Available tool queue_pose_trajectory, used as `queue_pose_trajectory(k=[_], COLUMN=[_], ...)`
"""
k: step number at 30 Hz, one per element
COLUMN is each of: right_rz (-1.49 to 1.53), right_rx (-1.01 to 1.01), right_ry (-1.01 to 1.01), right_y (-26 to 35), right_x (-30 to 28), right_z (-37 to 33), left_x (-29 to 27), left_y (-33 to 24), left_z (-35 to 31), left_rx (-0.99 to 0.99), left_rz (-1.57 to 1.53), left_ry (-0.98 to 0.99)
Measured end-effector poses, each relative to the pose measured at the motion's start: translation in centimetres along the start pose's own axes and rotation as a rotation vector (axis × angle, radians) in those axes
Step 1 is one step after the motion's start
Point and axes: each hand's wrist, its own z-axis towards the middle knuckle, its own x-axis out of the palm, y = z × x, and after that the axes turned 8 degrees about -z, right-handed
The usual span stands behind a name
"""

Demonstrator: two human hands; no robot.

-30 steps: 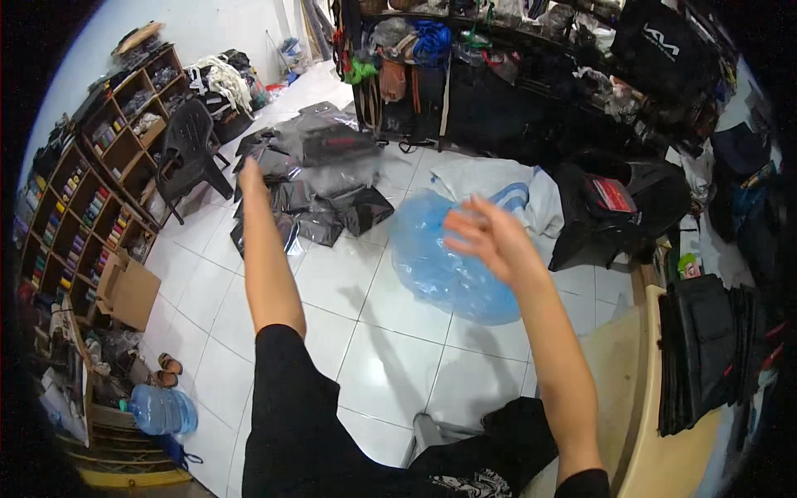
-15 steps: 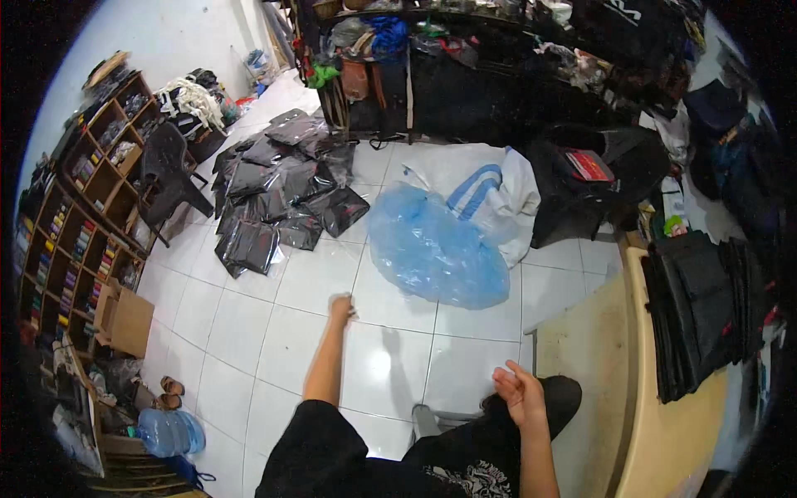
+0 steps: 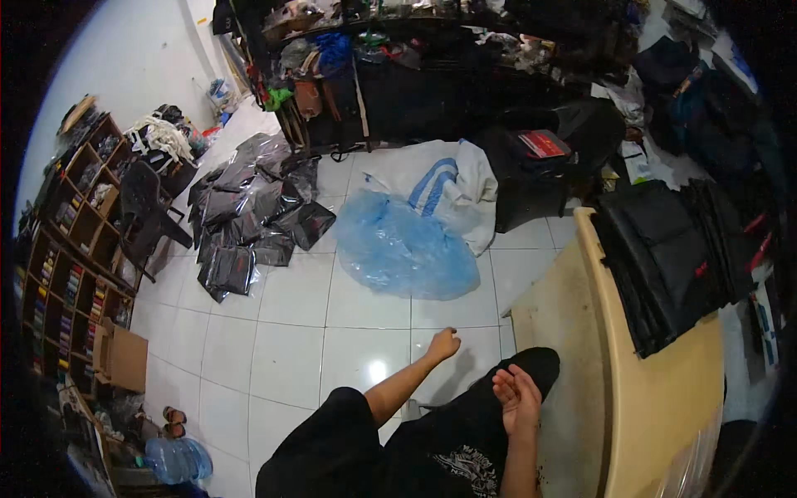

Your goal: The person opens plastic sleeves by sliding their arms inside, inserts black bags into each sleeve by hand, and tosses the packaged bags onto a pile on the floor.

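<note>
My left hand (image 3: 444, 343) is stretched forward over the white tiled floor, its fingers curled closed and no object showing in them. Past it lies a crumpled blue plastic bag (image 3: 407, 249), the thing nearest to that hand on the floor. My right hand (image 3: 519, 398) hovers by my dark-clothed knee with its palm turned up, fingers loosely bent and apart, holding nothing. Just to its right stands a pale yellow table (image 3: 664, 407), which carries a stack of folded black bags or garments (image 3: 652, 257).
Many black items in clear plastic packets (image 3: 249, 220) are heaped on the floor at left. Behind the blue bag lies a white sack with blue stripes (image 3: 465, 191). A black chair (image 3: 149, 212), a thread shelf (image 3: 62, 286), a cardboard box (image 3: 124, 357) and a water jug (image 3: 178, 459) line the left side.
My left hand has swung to the right, toward the table. My right hand stays by my knee, still open. The whole view has turned to the right.
</note>
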Motion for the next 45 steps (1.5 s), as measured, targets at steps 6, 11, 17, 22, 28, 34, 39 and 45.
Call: queue_pose_trajectory(k=[6,11,17,22,28,34,39,45], right_rz=[-0.134,-0.190,-0.324,-0.600,-1.300,-1.383,-1.426,-1.507], right_rx=[-0.080,-0.162,-0.364,-0.505,-0.366,-0.393,-0.342,0.045], right_ry=[-0.125,-0.214,-0.176,-0.757,-1.370,-1.609,-1.559,-1.484], right_y=[3.8,6.8,10.1,15.5,17.2,17.5,21.5,21.3], right_x=[-3.0,-4.7,-10.6,-15.7,-21.4,-27.6,-34.8,-36.8], right_z=[-5.2,-11.5,-17.5,-21.8,-27.5,-28.5,-29.3,-28.1], left_x=[0.3,2.1,4.7,8.2,16.2,24.5,34.3,38.0], left_y=[-9.3,-16.7,-24.7,-33.1,-41.3,-43.9,-48.9,-48.2], left_z=[-1.6,-8.2,-17.4,-21.9,-26.0,-28.9,-29.3,-29.2], left_rx=[0.246,0.410,0.896,1.110,1.162,1.422,1.265,1.292], left_rz=[-0.276,-0.429,-0.477,-0.424,-0.263,-0.045,0.003,0.165], left_ry=[0.001,0.304,0.627,0.902,1.101,0.990,0.921,0.900])
